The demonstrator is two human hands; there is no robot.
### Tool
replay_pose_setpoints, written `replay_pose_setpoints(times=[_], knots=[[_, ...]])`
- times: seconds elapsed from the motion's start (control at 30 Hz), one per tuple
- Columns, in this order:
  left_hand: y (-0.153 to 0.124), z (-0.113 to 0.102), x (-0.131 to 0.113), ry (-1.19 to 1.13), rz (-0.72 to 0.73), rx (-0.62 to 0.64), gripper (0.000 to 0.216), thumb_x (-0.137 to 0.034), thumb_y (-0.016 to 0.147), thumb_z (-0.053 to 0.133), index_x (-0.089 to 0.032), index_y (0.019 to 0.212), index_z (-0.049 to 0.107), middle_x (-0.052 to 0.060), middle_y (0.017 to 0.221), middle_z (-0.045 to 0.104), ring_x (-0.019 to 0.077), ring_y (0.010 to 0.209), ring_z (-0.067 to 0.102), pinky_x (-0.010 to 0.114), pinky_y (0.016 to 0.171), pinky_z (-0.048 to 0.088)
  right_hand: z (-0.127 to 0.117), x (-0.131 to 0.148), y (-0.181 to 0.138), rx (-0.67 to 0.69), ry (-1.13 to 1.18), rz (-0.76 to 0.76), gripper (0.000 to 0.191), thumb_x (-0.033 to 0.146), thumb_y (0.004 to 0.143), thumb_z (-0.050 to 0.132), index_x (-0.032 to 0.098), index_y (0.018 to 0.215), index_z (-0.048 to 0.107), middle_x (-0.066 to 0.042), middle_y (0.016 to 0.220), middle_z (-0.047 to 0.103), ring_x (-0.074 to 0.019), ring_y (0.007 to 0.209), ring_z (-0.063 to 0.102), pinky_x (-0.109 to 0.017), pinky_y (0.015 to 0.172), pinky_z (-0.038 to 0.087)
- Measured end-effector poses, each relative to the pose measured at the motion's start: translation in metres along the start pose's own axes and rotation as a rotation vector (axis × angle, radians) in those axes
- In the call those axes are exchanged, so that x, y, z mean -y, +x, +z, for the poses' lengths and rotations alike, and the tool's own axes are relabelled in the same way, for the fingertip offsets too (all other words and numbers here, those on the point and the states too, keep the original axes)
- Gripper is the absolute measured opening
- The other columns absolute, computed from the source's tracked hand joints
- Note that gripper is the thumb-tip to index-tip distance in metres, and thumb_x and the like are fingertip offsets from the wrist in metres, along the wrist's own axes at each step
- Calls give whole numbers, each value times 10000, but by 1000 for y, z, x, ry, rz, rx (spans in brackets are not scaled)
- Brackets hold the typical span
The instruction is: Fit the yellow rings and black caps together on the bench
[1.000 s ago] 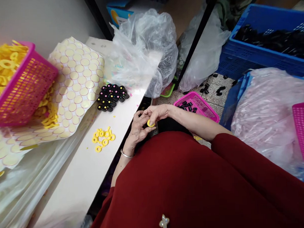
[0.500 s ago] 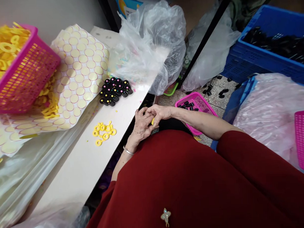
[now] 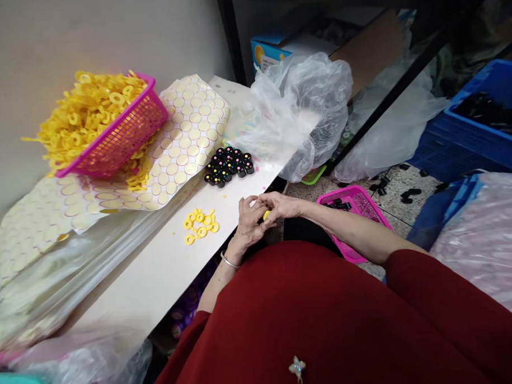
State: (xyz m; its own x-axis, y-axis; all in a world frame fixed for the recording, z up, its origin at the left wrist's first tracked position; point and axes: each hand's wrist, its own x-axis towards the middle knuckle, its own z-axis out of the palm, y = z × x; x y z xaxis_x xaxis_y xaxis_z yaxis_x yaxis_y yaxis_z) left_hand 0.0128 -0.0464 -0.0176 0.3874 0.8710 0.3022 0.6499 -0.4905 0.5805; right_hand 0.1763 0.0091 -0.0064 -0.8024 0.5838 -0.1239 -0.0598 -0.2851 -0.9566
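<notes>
The left hand and right hand meet just off the counter's near edge, both grasping one yellow piece, mostly hidden by fingers. Light, even pressure would probably serve best; working above the counter would catch a drop. Yellow rings lie inside that edge; beyond, black caps stand clustered towards the counter's far right corner.

Near-left of the hands, the white worktop offered open passage. Small yellow plastic rings obstructed directly left; clustered black cylinders, ahead-left; a crumpled clear plastic bag, ahead; a slanting black bar, ahead-right.
</notes>
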Motion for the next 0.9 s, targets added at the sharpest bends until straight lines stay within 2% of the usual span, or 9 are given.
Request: replay_pose_setpoints(times=[0.13,0.3,0.43,0.63,0.77,0.9], knots=[[-3,0,4,-81,-20,-55,317,-502,752,681,-220,895,700,55,910,697,261,1091,493,482,1041,313,7,-7,-2,-85,146,-25,435,217,595,733,133,986,561,9,857,612,-100,770,546,-200,654,421],[-4,5,6,-115,-3,-165,369,-549,782,612,-208,890,701,63,859,694,255,1063,516,467,1028,338,10,-11,-3,-66,184,8,552,158,510,793,137,1018,578,2,927,626,-108,835,559,-196,694,430],[-4,11,4,-60,-4,-162,327,-509,807,578,-204,849,689,62,862,698,248,1007,550,486,1026,325,8,-16,-1,-133,197,-34,548,149,459,807,129,965,596,12,869,631,-108,790,562,-199,672,417],[-2,12,8,-39,29,-247,370,-520,865,485,-199,836,666,63,856,697,218,901,583,479,990,351,5,-18,6,-144,144,-41,548,162,472,819,140,971,592,0,891,646,-121,809,578,-232,724,427],[-1,13,15,-72,68,-370,450,-612,835,490,-195,853,657,55,786,677,208,815,575,461,947,394,5,-14,7,-147,142,-34,633,145,420,840,146,1000,586,-6,938,651,-142,898,582,-276,846,426],[1,15,14,-80,103,-422,383,-563,840,532,-201,877,653,41,760,662,208,827,565,452,926,409,6,-11,4,-156,153,-19,602,195,449,832,148,994,583,-7,943,644,-143,922,568,-261,835,422]])
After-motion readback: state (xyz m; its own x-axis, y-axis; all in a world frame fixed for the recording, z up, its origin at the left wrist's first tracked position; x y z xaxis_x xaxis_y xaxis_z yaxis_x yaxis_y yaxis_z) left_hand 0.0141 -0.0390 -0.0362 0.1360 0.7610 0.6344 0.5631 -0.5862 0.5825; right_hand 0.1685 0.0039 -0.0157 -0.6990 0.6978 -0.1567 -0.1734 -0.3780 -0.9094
